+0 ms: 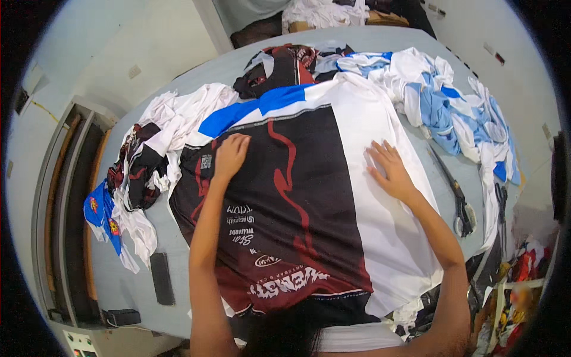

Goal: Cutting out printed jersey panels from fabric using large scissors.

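A large printed fabric panel, black and dark red with white lettering, lies spread on the table. It is part of a white cloth or lies over it; I cannot tell which. My left hand is on the panel's far left part, close to its upper edge. Its fingers are bent and held together, closed on the fabric. Flat on the white cloth to the right rests my right hand, fingers spread and holding nothing. Blue and white fabric shows along the far edge.
Heaped around the grey table are white fabric, dark printed pieces and light blue-and-white pieces. Large scissors lie on the right, with black-handled scissors beyond them. A phone and a black box lie left.
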`<state>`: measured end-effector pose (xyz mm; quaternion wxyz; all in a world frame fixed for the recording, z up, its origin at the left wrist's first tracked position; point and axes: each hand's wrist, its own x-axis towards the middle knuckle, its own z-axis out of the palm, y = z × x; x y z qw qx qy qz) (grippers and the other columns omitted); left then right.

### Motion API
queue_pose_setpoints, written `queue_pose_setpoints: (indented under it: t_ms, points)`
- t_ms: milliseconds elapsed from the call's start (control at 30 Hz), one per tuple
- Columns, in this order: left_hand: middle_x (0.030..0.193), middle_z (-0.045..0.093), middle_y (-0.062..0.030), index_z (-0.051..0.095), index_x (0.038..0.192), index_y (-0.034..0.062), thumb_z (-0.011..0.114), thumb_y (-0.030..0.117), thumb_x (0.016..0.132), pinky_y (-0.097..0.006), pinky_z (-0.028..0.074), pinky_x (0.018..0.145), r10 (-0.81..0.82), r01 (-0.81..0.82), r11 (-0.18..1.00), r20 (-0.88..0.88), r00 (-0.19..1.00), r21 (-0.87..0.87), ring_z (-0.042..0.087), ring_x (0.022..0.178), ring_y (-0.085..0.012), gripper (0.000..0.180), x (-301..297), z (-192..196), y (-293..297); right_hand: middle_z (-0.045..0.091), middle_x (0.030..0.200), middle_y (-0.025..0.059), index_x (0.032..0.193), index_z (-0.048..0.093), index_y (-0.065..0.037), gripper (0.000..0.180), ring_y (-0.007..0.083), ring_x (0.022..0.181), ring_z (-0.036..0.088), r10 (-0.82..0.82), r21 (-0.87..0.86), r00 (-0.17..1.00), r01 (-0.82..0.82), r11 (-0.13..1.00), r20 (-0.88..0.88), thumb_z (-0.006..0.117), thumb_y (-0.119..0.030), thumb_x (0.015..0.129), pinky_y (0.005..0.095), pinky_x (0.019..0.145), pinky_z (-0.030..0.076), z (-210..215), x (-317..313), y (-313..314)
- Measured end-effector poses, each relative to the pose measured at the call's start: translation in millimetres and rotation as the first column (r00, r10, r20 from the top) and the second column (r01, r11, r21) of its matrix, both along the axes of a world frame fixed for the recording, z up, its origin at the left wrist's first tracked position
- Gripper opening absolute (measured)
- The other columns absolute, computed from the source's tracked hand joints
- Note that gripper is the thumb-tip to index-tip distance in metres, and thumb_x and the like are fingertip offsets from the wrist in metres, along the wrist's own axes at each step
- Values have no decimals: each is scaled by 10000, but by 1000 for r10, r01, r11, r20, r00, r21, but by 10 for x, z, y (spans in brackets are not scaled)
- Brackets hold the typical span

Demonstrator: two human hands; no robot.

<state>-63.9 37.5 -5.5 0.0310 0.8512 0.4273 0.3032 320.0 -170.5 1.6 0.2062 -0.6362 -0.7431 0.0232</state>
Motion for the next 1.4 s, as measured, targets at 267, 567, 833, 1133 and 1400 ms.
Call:
queue_pose_setpoints:
  t_ms: [267,567,833,1133,1400]
  points:
    - [1399,371,-26,457,1300,310,378,528,892,-659,134,1016,301,-353,917,-258,918,-187,298,1308,-250,469,377,-332,513,388,1369,137,1268,491,-290,411,365,1281,312,-170,25,985,169,985,42,479,-422,880,534,1066,158,-366,530,1292]
    - [1273,507,-75,518,1226,141,441,331,904,-494,258,1025,336,-334,941,-38,941,48,446,1200,-238,381,381,-306,1059,507,1263,121,1255,498,-159,405,318,1230,403,-143,93,971,163,982,-190,516,-195,852,477,1062,236,-388,702,2105]
    - [1036,619,-109,615,1000,62,550,71,790,-400,422,865,-223,207,973,175,959,105,575,978,-284,220,578,230,-938,514,1245,141,1155,555,-77,352,347,1227,402,29,222,998,-39,974,49,514,-11,812,434,1043,292,-5,592,-18]
    - [941,548,-30,631,1021,155,608,204,803,-354,379,811,-771,747,617,0,637,-248,518,904,-194,224,1008,82,-3161,508,1179,166,1095,530,-22,351,362,1140,425,-472,185,873,448,875,122,536,35,749,413,978,323,-177,1081,-2255]
    - [926,524,3,643,1029,222,630,292,799,-349,326,820,-885,775,450,-103,455,-443,481,911,-182,240,662,231,-3098,504,1103,185,1142,500,-10,375,353,1080,447,-466,11,874,472,882,-139,538,-56,772,395,945,343,-282,1584,-2430]
